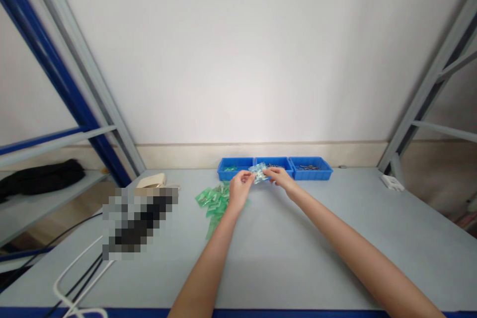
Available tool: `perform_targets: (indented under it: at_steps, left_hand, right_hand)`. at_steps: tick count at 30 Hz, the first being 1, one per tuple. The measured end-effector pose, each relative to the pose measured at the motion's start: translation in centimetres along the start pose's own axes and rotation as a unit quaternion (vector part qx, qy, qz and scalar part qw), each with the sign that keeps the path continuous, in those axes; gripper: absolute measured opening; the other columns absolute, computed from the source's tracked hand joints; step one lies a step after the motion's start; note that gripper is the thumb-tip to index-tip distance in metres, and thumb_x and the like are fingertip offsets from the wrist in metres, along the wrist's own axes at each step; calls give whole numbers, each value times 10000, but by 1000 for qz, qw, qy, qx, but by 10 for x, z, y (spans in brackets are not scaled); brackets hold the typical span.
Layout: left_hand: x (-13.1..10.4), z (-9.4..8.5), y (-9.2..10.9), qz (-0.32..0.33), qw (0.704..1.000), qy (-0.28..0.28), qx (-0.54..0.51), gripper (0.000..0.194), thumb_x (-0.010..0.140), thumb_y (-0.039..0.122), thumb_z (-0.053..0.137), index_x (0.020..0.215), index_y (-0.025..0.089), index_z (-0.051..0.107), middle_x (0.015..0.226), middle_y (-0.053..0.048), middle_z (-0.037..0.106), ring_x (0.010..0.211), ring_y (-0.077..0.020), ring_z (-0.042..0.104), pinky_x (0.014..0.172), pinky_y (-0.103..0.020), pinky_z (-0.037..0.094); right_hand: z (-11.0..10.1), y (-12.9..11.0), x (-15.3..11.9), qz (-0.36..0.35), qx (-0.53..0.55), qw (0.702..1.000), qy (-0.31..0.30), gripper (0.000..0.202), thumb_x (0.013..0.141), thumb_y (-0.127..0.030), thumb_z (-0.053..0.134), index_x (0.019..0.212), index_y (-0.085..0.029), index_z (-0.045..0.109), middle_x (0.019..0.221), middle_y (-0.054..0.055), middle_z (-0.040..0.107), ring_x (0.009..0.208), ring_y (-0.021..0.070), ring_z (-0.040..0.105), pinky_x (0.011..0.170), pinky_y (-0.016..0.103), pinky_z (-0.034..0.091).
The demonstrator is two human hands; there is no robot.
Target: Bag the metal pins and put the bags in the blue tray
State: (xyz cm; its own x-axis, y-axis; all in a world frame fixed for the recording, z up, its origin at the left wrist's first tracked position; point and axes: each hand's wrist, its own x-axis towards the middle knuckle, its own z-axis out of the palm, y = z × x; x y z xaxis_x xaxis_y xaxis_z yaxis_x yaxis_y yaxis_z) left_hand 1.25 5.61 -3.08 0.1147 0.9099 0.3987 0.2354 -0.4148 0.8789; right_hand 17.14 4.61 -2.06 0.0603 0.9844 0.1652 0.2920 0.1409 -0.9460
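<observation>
Between both hands, raised in front of the blue bins, is a small clear plastic bag [258,173] with a pale greenish tint. My left hand [240,189] pinches its left side, fingers closed. On the other side, my right hand [280,179] grips the bag's right edge between thumb and fingers. What lies inside the bag is too small to make out. Beside my left forearm, a loose pile of green plastic bags [214,201] lies on the table, partly hidden by that arm.
Three blue bins stand in a row at the back: the left bin [227,175] holds something green, the middle bin [286,161] and right bin [313,175] small metal parts. A cream object [151,180], cables [80,253] and a blurred-out patch are left; a white object [392,183] is right.
</observation>
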Motion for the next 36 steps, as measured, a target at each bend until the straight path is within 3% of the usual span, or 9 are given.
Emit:
perform_targets:
  at_steps: [3,7,11,14,17,24,30,33,36]
  left_hand:
    - [6,-16,-7,-25,997,70,19,207,801,303,502,893,142,595,743,-51,677,685,-161,632,678,-271,478]
    - [11,-42,-14,-60,976,149,149,184,810,256,483,920,184,612,889,-52,680,742,-165,616,721,-287,454]
    - [10,-55,-21,-100,955,92,262,155,802,223,488,846,199,635,913,-53,677,827,-185,608,731,-283,429]
    - [8,-56,-22,-120,929,34,349,159,806,243,496,853,202,642,956,-71,659,935,-221,583,764,-301,414]
    - [5,-55,-19,-120,901,3,416,178,806,256,504,918,204,632,1030,-94,622,1026,-261,536,809,-340,397]
    - [2,-57,-15,-130,890,-15,437,403,772,420,580,1099,188,537,1124,-123,574,1093,-290,483,849,-372,379]
    - [2,-59,-15,-137,886,-24,442,263,801,371,549,1001,207,592,1102,-114,585,1079,-286,491,846,-383,373]
    - [2,-59,-15,-134,883,-25,449,233,802,342,545,987,212,603,1093,-111,587,1071,-285,497,838,-382,377]
    - [2,-59,-16,-129,882,-25,453,236,806,329,536,996,207,605,1093,-116,583,1071,-289,497,839,-390,378]
  right_hand:
    - [19,-16,37,34,-123,991,37,291,785,-390,533,794,-126,655,557,-2,600,471,100,529,431,191,370]
    - [47,-27,74,44,-201,977,58,260,769,-316,590,934,-123,646,654,31,661,559,115,595,529,198,433]
    - [65,-28,84,54,-305,948,73,302,758,-257,609,1029,-124,608,864,99,691,783,178,653,684,241,470]
    - [75,-30,83,55,-377,921,79,375,753,-241,623,1093,-91,566,1012,179,656,952,255,624,768,315,471]
    - [85,-33,82,43,-433,897,78,405,778,-207,598,1149,-60,524,1039,215,638,995,283,606,805,353,460]
    - [97,-34,78,19,-518,853,58,241,829,-70,449,984,-67,634,963,206,655,936,266,622,773,335,455]
    - [94,-46,74,-30,-560,826,54,265,829,-65,425,966,-52,652,1090,252,575,1057,311,526,862,411,393]
    - [86,-50,61,-76,-549,831,43,319,900,-187,356,992,-95,647,1093,204,566,994,268,552,823,363,421]
    - [72,-39,34,-202,-510,835,-37,332,918,-274,350,984,-146,649,1033,131,586,941,216,571,805,302,438]
